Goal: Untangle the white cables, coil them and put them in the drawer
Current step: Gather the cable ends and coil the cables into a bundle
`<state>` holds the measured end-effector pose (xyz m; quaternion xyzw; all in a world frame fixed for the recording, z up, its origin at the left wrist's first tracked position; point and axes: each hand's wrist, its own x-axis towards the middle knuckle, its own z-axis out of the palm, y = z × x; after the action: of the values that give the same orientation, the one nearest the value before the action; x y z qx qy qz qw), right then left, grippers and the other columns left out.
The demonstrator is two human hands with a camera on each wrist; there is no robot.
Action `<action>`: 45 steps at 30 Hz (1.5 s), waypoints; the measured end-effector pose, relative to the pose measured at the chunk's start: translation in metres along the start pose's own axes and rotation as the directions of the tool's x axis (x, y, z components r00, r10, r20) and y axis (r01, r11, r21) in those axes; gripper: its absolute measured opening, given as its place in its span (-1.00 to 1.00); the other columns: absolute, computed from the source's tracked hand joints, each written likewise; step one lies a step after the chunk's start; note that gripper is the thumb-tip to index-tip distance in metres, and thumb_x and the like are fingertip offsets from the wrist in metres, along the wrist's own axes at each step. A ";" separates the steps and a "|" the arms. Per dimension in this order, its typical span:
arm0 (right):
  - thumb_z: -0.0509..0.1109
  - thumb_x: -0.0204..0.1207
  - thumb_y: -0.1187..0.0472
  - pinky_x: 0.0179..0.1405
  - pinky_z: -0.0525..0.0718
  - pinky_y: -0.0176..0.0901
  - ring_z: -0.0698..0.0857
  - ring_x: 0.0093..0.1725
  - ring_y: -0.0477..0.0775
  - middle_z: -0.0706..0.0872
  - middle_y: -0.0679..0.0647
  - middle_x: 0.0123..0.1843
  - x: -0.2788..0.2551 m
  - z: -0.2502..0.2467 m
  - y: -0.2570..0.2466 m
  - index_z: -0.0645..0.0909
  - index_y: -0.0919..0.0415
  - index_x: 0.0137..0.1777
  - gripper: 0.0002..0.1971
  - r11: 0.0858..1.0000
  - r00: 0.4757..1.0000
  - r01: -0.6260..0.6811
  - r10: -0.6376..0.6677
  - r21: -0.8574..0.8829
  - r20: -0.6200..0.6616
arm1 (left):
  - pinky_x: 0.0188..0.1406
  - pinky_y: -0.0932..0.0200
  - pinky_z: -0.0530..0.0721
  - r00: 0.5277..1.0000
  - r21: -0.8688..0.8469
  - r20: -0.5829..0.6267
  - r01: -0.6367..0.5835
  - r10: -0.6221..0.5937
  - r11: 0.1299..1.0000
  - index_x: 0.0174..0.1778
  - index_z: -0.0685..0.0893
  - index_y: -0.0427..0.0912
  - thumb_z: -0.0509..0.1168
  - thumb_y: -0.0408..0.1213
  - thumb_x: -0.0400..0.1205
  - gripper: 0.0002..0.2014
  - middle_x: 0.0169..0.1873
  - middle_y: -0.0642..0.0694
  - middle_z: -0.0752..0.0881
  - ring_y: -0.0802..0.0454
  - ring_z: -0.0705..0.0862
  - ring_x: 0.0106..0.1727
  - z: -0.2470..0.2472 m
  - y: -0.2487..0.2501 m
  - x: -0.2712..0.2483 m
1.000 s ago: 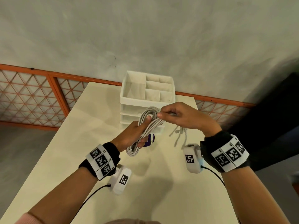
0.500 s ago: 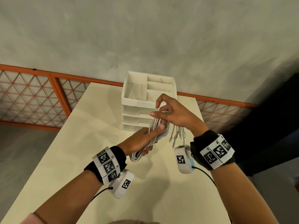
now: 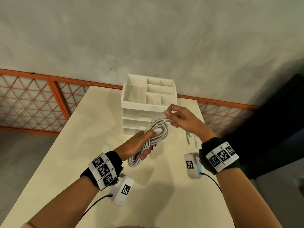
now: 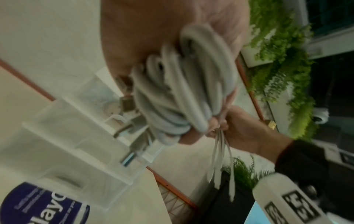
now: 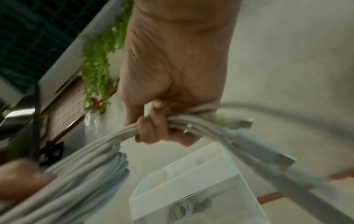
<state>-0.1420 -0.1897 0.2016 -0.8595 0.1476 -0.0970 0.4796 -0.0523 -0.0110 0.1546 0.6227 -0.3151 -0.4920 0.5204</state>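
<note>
A bundle of white cables (image 3: 153, 139) is wound into loops above the cream table (image 3: 82, 145). My left hand (image 3: 139, 143) grips the middle of the coil (image 4: 184, 91), fingers curled round it. My right hand (image 3: 179, 119) holds the far end of the strands (image 5: 172, 122) in curled fingers, just in front of the white drawer unit (image 3: 148, 111). Loose cable ends with plugs (image 5: 247, 121) hang down under the right hand (image 5: 172, 91). The unit's drawers look closed in the head view.
The drawer unit (image 5: 191, 189) has an open divided tray on top. A dark blue labelled object (image 4: 44, 204) lies on the table by the unit. An orange lattice rail (image 3: 32, 102) runs behind the table, with a grey wall beyond.
My right hand has swung the cable ends from the left hand's side up and to the right, opening a wider loop. The left hand keeps its grip on the coil.
</note>
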 end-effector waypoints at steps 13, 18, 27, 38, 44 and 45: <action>0.18 0.69 0.27 -0.20 0.71 -0.35 0.64 -0.27 -0.05 0.56 0.14 -0.12 -0.009 0.054 0.009 0.48 0.22 0.48 -0.63 0.991 0.940 0.128 -0.136 -0.045 -0.312 | -0.53 0.21 0.45 0.976 -0.154 -0.180 -0.149 0.120 0.977 -0.19 0.61 -0.24 0.30 -0.02 0.61 -0.69 -0.62 -0.06 0.44 -0.02 0.40 -0.60 -0.003 -0.007 0.011; 0.13 0.64 0.48 -0.07 0.54 -0.62 0.58 -0.20 -0.33 0.58 0.10 -0.05 -0.011 0.049 0.001 0.49 0.31 0.46 -0.59 0.958 0.887 0.170 -0.252 -0.233 -0.388 | -0.53 0.17 0.39 0.972 -0.174 -0.209 -0.142 0.105 0.974 -0.19 0.59 -0.24 0.29 -0.09 0.63 -0.75 -0.61 -0.07 0.41 0.00 0.39 -0.65 -0.005 -0.007 0.012; 0.24 0.67 0.16 -0.03 0.66 -0.34 0.78 -0.10 -0.01 0.85 0.15 -0.04 -0.013 0.056 -0.007 0.62 0.15 0.36 -0.68 0.962 0.918 0.100 -0.187 -0.252 -0.351 | -0.58 0.23 0.49 0.956 -0.214 -0.213 -0.247 0.202 0.945 -0.19 0.58 -0.30 0.23 -0.17 0.67 -0.75 -0.64 -0.05 0.43 0.04 0.43 -0.67 0.003 0.000 0.014; 0.24 0.49 0.55 -0.03 0.77 -0.09 0.77 -0.18 0.09 0.79 0.23 -0.16 -0.011 0.061 -0.024 0.60 0.28 0.21 -0.65 0.999 0.933 0.031 -0.036 -0.022 -0.357 | -0.25 0.24 0.62 0.917 -0.152 -0.216 -0.371 0.335 0.916 0.08 0.67 -0.16 0.18 -0.25 0.72 -0.83 -0.30 0.04 0.71 0.15 0.69 -0.29 0.002 -0.001 0.019; 0.21 0.52 0.53 -0.20 0.64 -0.52 0.70 -0.17 -0.15 0.71 0.06 -0.09 -0.008 0.070 -0.030 0.51 0.26 0.24 -0.67 1.000 0.925 0.023 -0.021 0.002 -0.380 | 0.42 0.06 0.54 0.895 -0.112 -0.173 -0.433 0.412 0.894 0.38 0.55 -0.17 0.14 -0.12 0.72 -0.65 0.26 -0.19 0.70 -0.02 0.62 0.37 0.000 0.000 0.021; 0.21 0.52 0.50 -0.11 0.67 -0.42 0.72 -0.08 -0.03 0.72 0.13 0.01 -0.007 0.071 -0.031 0.49 0.24 0.26 -0.65 1.000 0.929 0.006 -0.006 -0.001 -0.370 | 0.45 -0.03 0.50 0.908 -0.127 -0.150 -0.409 0.391 0.904 0.41 0.52 -0.12 0.13 -0.07 0.71 -0.62 0.30 -0.19 0.68 -0.06 0.60 0.40 -0.002 -0.002 0.022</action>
<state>-0.1212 -0.1154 0.1907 -0.8262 0.2326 -0.2588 0.4431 -0.0442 -0.0297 0.1464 0.5309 -0.3649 -0.3590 0.6754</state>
